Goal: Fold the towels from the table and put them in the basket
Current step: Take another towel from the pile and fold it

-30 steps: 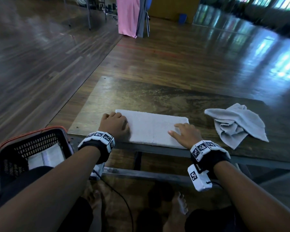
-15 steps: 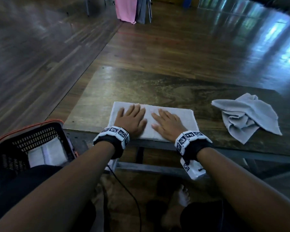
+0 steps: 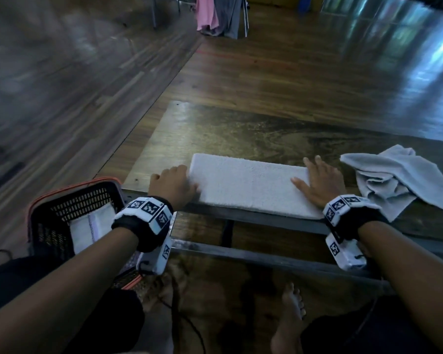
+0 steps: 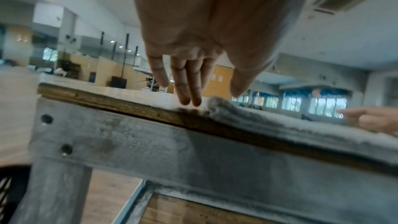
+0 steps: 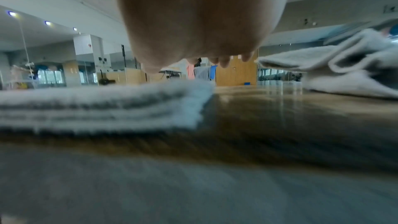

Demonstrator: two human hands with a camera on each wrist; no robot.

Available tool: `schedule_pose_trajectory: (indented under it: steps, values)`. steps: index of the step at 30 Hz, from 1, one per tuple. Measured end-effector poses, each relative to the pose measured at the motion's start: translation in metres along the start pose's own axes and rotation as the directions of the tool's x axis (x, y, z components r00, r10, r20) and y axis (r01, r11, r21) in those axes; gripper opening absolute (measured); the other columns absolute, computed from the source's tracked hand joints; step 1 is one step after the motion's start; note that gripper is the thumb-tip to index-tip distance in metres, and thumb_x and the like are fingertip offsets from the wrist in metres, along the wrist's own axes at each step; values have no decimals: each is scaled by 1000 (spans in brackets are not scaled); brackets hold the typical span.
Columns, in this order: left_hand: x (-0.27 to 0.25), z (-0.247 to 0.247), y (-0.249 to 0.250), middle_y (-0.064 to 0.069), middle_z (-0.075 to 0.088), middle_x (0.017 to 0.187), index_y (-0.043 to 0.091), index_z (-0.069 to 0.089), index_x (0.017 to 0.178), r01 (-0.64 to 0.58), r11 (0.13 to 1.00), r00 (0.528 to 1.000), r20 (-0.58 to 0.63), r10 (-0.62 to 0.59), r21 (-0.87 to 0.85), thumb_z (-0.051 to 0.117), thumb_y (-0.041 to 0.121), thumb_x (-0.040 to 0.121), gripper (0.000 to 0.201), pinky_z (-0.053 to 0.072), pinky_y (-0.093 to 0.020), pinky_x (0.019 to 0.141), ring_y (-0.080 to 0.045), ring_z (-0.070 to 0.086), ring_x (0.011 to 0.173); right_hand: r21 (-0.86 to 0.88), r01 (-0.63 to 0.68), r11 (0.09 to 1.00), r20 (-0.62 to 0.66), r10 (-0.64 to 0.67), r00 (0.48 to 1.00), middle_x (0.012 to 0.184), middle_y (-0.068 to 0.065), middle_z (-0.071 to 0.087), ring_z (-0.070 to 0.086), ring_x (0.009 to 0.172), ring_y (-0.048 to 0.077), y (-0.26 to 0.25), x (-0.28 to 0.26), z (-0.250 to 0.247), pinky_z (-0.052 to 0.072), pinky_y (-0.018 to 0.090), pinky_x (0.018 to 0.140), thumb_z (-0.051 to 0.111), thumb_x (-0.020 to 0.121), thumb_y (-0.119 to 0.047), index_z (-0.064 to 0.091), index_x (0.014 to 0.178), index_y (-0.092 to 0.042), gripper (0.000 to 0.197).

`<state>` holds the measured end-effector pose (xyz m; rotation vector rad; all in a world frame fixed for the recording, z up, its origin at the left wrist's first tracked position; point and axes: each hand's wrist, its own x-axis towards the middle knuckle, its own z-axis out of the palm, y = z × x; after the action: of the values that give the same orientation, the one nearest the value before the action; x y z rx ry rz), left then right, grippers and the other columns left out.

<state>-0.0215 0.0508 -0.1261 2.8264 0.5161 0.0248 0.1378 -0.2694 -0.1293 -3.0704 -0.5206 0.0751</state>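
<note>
A white towel, folded into a long strip, lies along the front edge of the wooden table. My left hand is at its left end. In the left wrist view its fingers point down onto the table beside the towel's edge, the thumb over the cloth. My right hand lies flat on the right end with straight fingers. A crumpled grey towel lies just right of it, also seen in the right wrist view. A dark basket with an orange rim stands low on my left.
A folded white towel lies in the basket. The table's metal frame runs below the front edge. My bare feet and a black cable are on the floor. Hanging pink and grey cloths are far back.
Both hands slid outward from the towel's middle to its two ends. The left hand has come off the top and now stands at the left edge.
</note>
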Motion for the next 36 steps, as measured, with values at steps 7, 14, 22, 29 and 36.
schedule_pose_trajectory:
  steps: [7,14,22,29,36]
  values:
    - [-19,-17,-9,-4,46,52,10,50,53,137,967,966,245,-83,-214,61,41,84,45,32,-26,52,-23,47,55,-46,242,969,-15,-243,970,146,7,39,33,134,27,-140,47,-29,17,47,109,37,92,-55,36,139,-24,56]
    - [-18,-12,-5,-14,71,79,5,63,72,279,858,934,331,-137,-431,74,28,75,26,57,-35,70,-26,69,76,-74,392,917,198,-372,907,134,6,54,43,128,27,-231,67,-37,15,49,111,40,95,-40,51,127,-25,37]
    - [-26,-2,-12,-2,65,63,15,53,74,463,405,886,401,-232,-788,72,14,78,20,33,-17,39,-7,59,44,-33,432,901,278,-407,870,131,4,56,48,124,25,-248,83,-36,19,45,110,54,90,-40,48,129,-16,46]
    - [-20,-21,-10,-6,64,78,10,58,109,304,485,937,164,-309,-820,77,10,72,42,56,-31,71,-21,64,73,189,459,868,-145,-438,887,106,-6,65,52,110,18,-240,80,-54,18,39,102,53,91,-30,65,97,-24,14]
    - [-12,-64,-3,6,57,68,18,61,81,-93,540,910,-292,-296,-837,68,7,76,14,46,-26,68,-10,52,64,789,401,466,-360,-179,916,73,10,61,56,66,16,-195,70,-92,44,26,74,54,92,-12,57,90,-18,7]
